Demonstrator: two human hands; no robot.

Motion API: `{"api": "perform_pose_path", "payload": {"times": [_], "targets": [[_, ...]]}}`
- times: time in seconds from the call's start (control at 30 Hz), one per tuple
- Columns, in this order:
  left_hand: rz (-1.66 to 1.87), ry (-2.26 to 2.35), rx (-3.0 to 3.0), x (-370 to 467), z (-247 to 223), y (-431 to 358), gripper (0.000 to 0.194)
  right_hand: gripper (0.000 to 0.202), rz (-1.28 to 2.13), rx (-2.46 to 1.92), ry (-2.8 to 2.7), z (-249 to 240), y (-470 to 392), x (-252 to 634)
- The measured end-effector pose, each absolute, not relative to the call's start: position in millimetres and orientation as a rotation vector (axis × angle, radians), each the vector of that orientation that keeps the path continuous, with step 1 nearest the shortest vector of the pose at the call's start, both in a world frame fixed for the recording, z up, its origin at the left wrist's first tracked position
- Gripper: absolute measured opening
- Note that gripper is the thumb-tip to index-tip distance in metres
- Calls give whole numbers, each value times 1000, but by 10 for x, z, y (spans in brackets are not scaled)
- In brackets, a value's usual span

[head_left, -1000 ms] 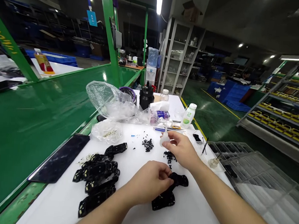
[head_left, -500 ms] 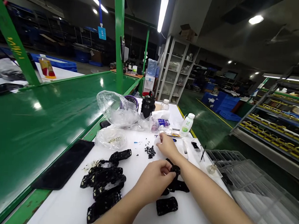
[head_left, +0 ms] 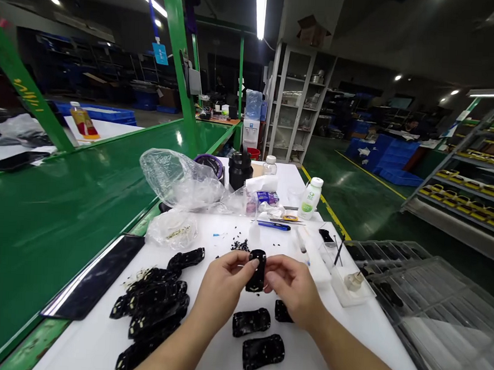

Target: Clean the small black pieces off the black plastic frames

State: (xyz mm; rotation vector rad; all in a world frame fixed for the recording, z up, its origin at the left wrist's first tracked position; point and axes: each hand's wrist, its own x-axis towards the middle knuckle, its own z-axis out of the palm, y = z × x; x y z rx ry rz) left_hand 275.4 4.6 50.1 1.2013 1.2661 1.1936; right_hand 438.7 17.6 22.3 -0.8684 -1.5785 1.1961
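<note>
Left hand (head_left: 223, 281) grips a glossy black, car-shaped plastic shell (head_left: 257, 278), thumb on its face, held up over the white, flat tabletop (head_left: 220, 356) with its long side pointing away from the person. Right hand (head_left: 294, 285), fingers curled, is at the shell's right edge; whether it pinches anything I cannot tell.

Changed: one second ago the right hand held a white squeeze bottle; half a second ago it reached out beside the loose pile of tiny black pieces (head_left: 240, 245). Now it is drawn back beside the left.

Nearer the person, two more black car-shaped shells (head_left: 251, 322) lie apart, a third partly behind the right hand. Blue, slim-handled cutter (head_left: 273, 225) now shows fully beyond the pile.
</note>
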Motion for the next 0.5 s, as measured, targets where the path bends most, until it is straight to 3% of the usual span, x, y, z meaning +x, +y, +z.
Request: {"api": "perform_pose_path", "payload": {"times": [0.27, 0.37, 0.5], "targets": [[1141, 1535, 1558, 2825, 465, 29, 32, 5, 901, -969, -1406, 323, 223, 4474], [880, 1623, 1908, 2839, 367, 24, 19, 6, 749, -954, -1338, 347, 260, 4588], [606, 1618, 2077, 2846, 257, 27, 17, 6, 685, -918, -1342, 343, 256, 4601]]}}
